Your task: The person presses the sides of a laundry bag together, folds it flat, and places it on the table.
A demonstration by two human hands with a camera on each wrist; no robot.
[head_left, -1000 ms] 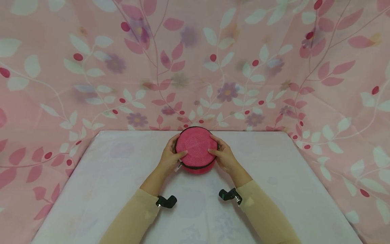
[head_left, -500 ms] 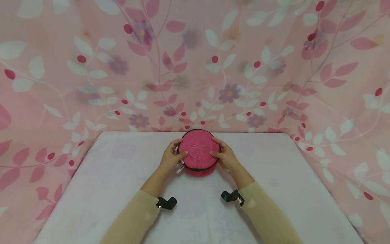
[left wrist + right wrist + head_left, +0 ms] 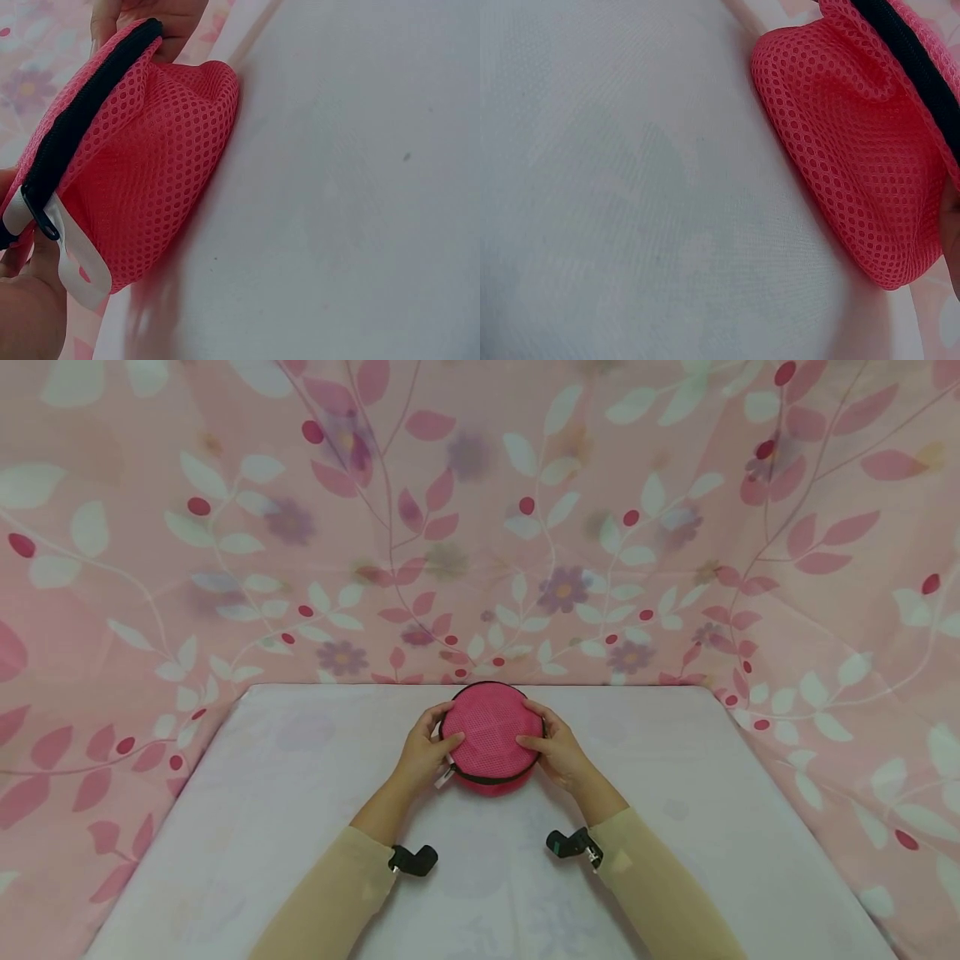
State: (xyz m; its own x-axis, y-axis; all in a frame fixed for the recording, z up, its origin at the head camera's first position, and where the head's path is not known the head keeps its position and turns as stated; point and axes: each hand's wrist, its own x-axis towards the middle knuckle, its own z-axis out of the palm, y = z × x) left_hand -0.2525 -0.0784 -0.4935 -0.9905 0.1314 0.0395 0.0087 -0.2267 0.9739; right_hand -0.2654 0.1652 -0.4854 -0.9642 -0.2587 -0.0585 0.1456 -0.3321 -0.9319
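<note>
A round pink mesh pouch (image 3: pixel 491 735) with a black zipper (image 3: pixel 79 109) around its rim is held between both hands near the table's far edge. My left hand (image 3: pixel 423 756) grips its left side, thumb on the top panel and fingers behind the rim. On the opposite side my right hand (image 3: pixel 564 756) grips it the same way, thumb on top. Beside the left hand hang a white fabric tag (image 3: pixel 81 262) and the dark zipper pull (image 3: pixel 41 214). The zipper looks closed along the part that shows. In the right wrist view the pouch's lower mesh (image 3: pixel 855 150) sags in folds.
A white cloth-covered table (image 3: pixel 300 827) lies under the hands. Pink floral fabric (image 3: pixel 480 527) hangs behind it and along both sides. Small black wrist cameras (image 3: pixel 416 860) sit at both sleeve cuffs.
The pouch and both hands appear slightly lower and further right in the head view, and the background has shifted a little as well. Both hands keep their grip on the pouch.
</note>
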